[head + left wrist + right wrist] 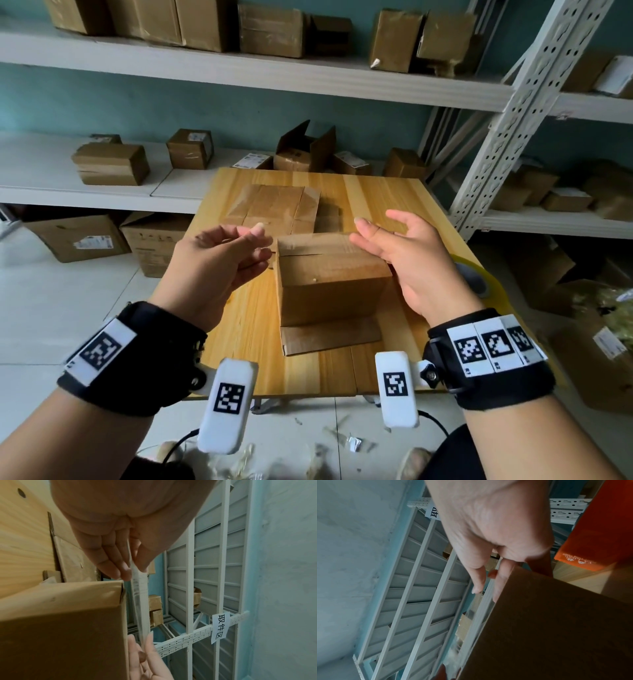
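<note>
A brown cardboard box [329,284] stands on the wooden table [383,192] with one flap lying flat toward me. Over its top far edge, a strip of clear tape [139,601] is stretched between my two hands. My left hand [262,240] pinches one end between thumb and fingertips at the box's left corner [132,569]. My right hand [358,231] pinches the other end [485,588] above the box's right corner, its other fingers spread. The tape [481,609] runs just beside the box's edge [556,628]. In the head view the strip is hardly visible.
A yellow tape roll [479,277] lies at the table's right edge behind my right hand. Flattened cardboard [274,205] lies at the back of the table. White metal shelves [239,68] with several boxes surround the table. An orange box [599,534] shows in the right wrist view.
</note>
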The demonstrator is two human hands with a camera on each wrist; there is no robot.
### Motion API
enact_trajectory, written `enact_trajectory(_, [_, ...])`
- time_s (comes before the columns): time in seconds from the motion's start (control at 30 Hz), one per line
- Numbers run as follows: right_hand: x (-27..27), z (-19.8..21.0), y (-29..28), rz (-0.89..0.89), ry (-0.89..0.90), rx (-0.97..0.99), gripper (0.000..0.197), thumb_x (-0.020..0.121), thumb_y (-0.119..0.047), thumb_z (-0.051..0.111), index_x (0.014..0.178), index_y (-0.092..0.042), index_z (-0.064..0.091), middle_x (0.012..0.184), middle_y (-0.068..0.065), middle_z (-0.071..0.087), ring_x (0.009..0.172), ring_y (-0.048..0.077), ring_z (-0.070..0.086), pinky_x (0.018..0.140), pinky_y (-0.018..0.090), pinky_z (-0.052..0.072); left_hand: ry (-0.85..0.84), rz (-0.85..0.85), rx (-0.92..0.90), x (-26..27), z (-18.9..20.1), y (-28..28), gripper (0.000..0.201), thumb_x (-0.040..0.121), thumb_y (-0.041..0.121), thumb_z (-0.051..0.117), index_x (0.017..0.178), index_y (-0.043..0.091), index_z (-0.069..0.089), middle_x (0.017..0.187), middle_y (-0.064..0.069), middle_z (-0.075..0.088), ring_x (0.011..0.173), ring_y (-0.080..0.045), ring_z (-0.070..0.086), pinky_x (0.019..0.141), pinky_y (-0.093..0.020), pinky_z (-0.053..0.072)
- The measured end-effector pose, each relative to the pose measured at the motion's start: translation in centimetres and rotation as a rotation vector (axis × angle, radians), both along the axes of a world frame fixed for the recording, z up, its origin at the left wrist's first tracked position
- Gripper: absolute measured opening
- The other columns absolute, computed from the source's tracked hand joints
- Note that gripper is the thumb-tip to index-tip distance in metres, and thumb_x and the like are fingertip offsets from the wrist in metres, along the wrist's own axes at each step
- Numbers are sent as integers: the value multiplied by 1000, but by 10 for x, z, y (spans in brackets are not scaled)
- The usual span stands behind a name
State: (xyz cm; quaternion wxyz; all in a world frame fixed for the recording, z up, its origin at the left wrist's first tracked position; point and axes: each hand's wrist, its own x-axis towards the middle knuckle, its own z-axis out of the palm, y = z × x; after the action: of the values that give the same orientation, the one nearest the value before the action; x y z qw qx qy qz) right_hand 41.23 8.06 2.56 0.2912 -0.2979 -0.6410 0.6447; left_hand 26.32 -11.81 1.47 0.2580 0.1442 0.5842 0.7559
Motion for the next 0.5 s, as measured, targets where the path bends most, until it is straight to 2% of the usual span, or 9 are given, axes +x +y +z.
enact_trajectory(0.1, [1,1,0,6,10,-19,73,86,-31,87,147,-17,49,119,2,76,98,13,79,121,50,40,65,33,-50,-1,-2,-1,13,92,23,76,92,13,69,84,-4,72,83,-15,72,89,-37,63])
enact_trajectory(0.2, [2,2,1,16,22,-34,63,88,-27,86,140,-16,52,114,2,79,99,15,79,120,48,41,64,34,-31,2,-1,0,12,94,24,75,91,13,69,81,-2,72,83,-15,72,88,-34,62])
enact_trajectory(0.33, [2,1,4,37,52,-81,57,89,-23,84,136,-14,53,105,-3,82,101,17,79,120,47,42,-50,5,10,3,-1,3,12,95,20,75,88,13,68,72,-1,69,76,-14,69,82,-32,62])
enact_trajectory(0.5, [0,-1,7,37,72,-131,62,88,-20,85,139,-12,50,105,1,82,101,20,79,122,50,38,-219,-31,31,3,-7,5,14,95,17,74,85,12,65,77,-4,68,86,-19,66,86,-37,63])
